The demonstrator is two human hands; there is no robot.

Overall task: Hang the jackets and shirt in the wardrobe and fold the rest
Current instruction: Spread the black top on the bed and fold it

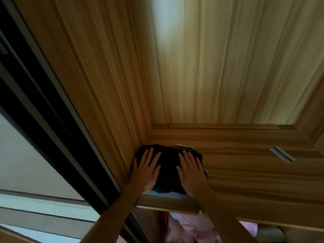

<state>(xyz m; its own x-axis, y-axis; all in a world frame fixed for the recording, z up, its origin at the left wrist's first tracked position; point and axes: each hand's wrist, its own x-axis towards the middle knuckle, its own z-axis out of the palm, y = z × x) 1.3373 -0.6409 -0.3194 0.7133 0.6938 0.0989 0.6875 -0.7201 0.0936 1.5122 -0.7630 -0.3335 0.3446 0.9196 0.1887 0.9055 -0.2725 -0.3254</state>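
Observation:
A folded dark garment (169,170) lies in the back left corner of a wooden wardrobe shelf (245,181), on top of a light blue folded piece (168,194) whose front edge peeks out. My left hand (146,170) presses flat on the garment's left part, fingers straight and spread. My right hand (192,171) presses flat on its right part in the same way. Below the shelf a pink garment (192,227) hangs in the wardrobe.
The wardrobe's wooden side wall (98,85) stands close on the left, its back panel (219,67) ahead. A dark sliding door frame (43,102) runs along the left. A small white strip (282,154) lies on the shelf to the right.

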